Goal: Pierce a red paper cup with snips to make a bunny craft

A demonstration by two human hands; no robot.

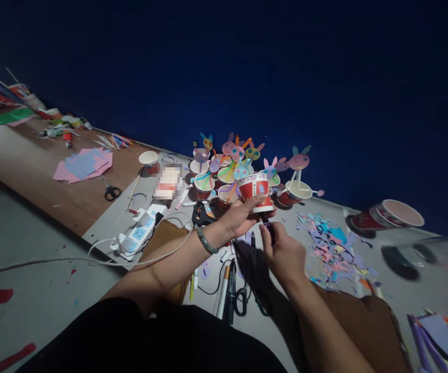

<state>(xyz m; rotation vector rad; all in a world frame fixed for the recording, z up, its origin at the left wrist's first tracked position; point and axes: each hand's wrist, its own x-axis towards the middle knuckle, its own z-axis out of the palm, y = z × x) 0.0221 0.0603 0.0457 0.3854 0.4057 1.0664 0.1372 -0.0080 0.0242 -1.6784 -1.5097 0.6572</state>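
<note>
My left hand (238,217) holds a red and white paper cup (255,190) upright above the grey table (107,223). A green bangle sits on that wrist. My right hand (280,252) is just below the cup, fingers pinched on a small dark object (267,224) at the cup's base; what that object is I cannot tell. Behind the cup stands a cluster of finished paper cups with coloured paper rabbit heads on sticks (232,166).
Black scissors (247,298) and pens (226,290) lie by my forearms. A glue gun (200,213), a white power strip (138,233), paper scraps (333,248), a tipped stack of cups (387,213), pink paper sheets (84,165) and another pair of scissors (111,192) surround them.
</note>
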